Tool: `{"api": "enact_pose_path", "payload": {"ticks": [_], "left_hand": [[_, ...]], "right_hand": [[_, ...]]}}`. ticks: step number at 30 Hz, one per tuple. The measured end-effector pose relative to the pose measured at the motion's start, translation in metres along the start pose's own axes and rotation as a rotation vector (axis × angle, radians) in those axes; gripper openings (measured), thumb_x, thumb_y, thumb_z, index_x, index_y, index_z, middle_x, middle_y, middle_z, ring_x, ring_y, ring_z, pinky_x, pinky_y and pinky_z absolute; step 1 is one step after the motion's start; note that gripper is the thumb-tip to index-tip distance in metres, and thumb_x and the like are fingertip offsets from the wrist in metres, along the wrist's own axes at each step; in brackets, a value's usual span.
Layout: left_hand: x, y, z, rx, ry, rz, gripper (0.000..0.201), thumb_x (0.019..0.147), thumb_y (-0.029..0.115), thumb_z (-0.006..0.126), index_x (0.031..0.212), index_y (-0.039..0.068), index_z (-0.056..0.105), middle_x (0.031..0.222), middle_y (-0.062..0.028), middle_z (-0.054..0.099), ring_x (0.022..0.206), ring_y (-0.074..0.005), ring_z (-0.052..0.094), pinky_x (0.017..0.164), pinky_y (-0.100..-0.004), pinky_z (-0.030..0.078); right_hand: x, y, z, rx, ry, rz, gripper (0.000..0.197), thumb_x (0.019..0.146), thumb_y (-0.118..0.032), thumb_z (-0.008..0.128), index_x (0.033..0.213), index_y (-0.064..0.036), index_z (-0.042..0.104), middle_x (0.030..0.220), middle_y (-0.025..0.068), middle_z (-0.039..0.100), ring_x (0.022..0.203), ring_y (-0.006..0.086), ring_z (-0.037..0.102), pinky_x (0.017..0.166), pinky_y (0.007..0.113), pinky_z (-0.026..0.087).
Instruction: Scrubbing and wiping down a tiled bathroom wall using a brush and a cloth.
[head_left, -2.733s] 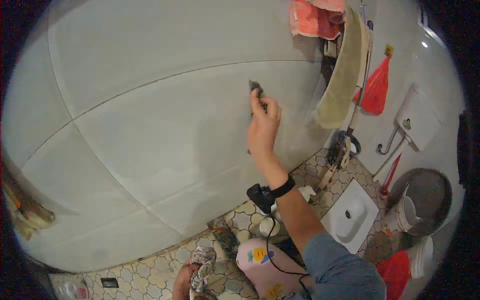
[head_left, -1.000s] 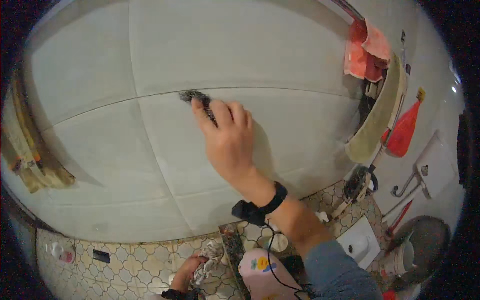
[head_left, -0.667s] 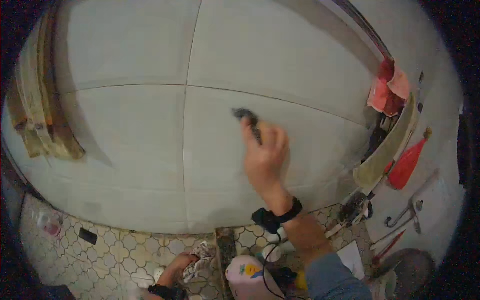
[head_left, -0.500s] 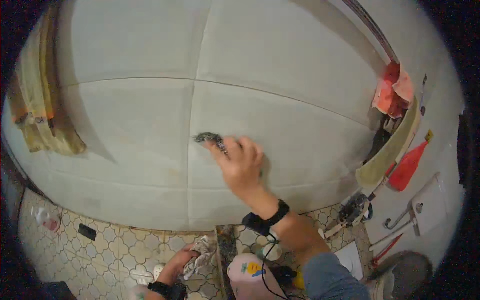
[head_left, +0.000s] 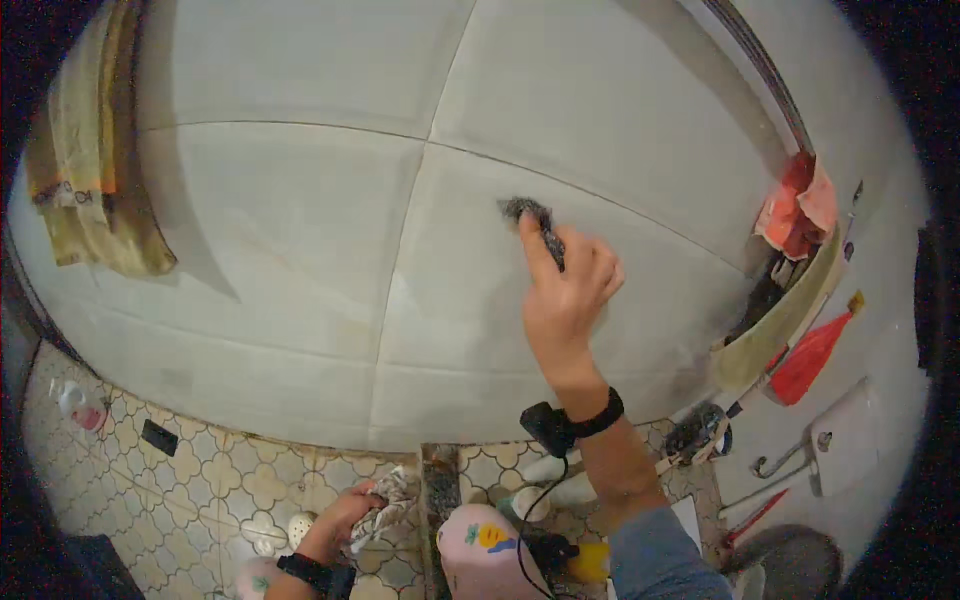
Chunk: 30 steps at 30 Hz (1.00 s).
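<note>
With my right hand (head_left: 570,290) I press a dark, wiry steel wool scourer (head_left: 530,213) against the pale tiled wall (head_left: 300,240). My fingers are closed over it, the index finger stretched along it, and part of the pad is hidden under them. The scourer sits on a large tile, right of the vertical joint and below the horizontal one. Low at the bottom, my left hand (head_left: 345,512) is closed round a crumpled whitish cloth (head_left: 385,508) above the patterned floor. Black bands with small devices are on both wrists.
Towels (head_left: 100,170) hang at the left, pink cloths (head_left: 797,210) and a red cloth (head_left: 812,355) at the right. A raised dark ledge (head_left: 440,500) crosses the patterned floor (head_left: 220,480). A bottle (head_left: 78,405) stands far left; containers (head_left: 530,503) stand near my right forearm.
My right hand has moved right and upward across the wall with the scourer. My left hand still holds the cloth low down, and the whole view has shifted slightly.
</note>
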<state>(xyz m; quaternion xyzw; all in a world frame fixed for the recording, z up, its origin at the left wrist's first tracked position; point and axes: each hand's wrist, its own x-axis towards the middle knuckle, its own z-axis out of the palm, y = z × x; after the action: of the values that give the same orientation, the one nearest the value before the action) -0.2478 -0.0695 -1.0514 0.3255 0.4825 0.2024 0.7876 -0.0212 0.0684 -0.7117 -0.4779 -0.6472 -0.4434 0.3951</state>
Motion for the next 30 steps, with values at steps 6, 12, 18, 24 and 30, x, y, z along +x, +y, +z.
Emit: {"api": "enact_pose_path", "payload": {"ticks": [6, 12, 18, 24, 30], "left_hand": [[0.001, 0.002, -0.002, 0.041, 0.042, -0.064, 0.064, 0.073, 0.022, 0.063, 0.131, 0.008, 0.038, 0.116, -0.009, 0.053, 0.104, -0.0195, 0.048, 0.084, -0.0325, 0.04], [0.012, -0.004, -0.002, -0.027, -0.013, -0.053, 0.053, 0.074, 0.014, 0.06, 0.124, 0.007, 0.044, 0.107, -0.0058, 0.057, 0.093, -0.0162, 0.053, 0.079, -0.0273, 0.042], [-0.003, 0.015, 0.011, 0.199, -0.065, 0.209, 0.041, 0.075, 0.01, 0.057, 0.115, 0.005, 0.052, 0.097, -0.0034, 0.061, 0.085, -0.0136, 0.055, 0.075, -0.0257, 0.043], [-0.028, 0.038, 0.02, 0.076, 0.019, 0.074, 0.034, 0.075, 0.007, 0.056, 0.11, 0.005, 0.056, 0.092, -0.0037, 0.062, 0.078, -0.0134, 0.057, 0.067, -0.0273, 0.046], [-0.025, 0.035, 0.021, -0.071, -0.09, 0.246, 0.032, 0.077, 0.007, 0.053, 0.109, 0.006, 0.057, 0.09, -0.0046, 0.063, 0.077, -0.0135, 0.058, 0.063, -0.0289, 0.048]], "right_hand": [[0.0, -0.001, -0.003, 0.01, 0.017, -0.179, 0.037, 0.07, -0.003, 0.056, 0.103, -0.0178, 0.065, 0.097, 0.0014, 0.051, 0.094, 0.0229, 0.043, 0.083, 0.039, 0.03], [-0.001, 0.002, -0.01, 0.018, -0.002, -0.205, 0.036, 0.07, -0.004, 0.058, 0.103, -0.0179, 0.065, 0.097, 0.0006, 0.051, 0.093, 0.0215, 0.043, 0.082, 0.038, 0.029], [0.006, 0.007, -0.016, -0.034, -0.049, -0.234, 0.037, 0.075, -0.011, 0.053, 0.11, -0.0209, 0.06, 0.099, 0.0025, 0.05, 0.095, 0.0242, 0.044, 0.082, 0.042, 0.033], [0.006, 0.006, -0.015, -0.057, -0.036, -0.227, 0.036, 0.075, -0.011, 0.053, 0.108, -0.0211, 0.062, 0.099, 0.0019, 0.051, 0.095, 0.0237, 0.045, 0.08, 0.04, 0.033], [0.01, -0.007, -0.018, -0.006, -0.071, -0.314, 0.039, 0.073, -0.012, 0.053, 0.111, -0.0199, 0.06, 0.1, 0.0021, 0.05, 0.093, 0.0247, 0.044, 0.079, 0.04, 0.034]]}}
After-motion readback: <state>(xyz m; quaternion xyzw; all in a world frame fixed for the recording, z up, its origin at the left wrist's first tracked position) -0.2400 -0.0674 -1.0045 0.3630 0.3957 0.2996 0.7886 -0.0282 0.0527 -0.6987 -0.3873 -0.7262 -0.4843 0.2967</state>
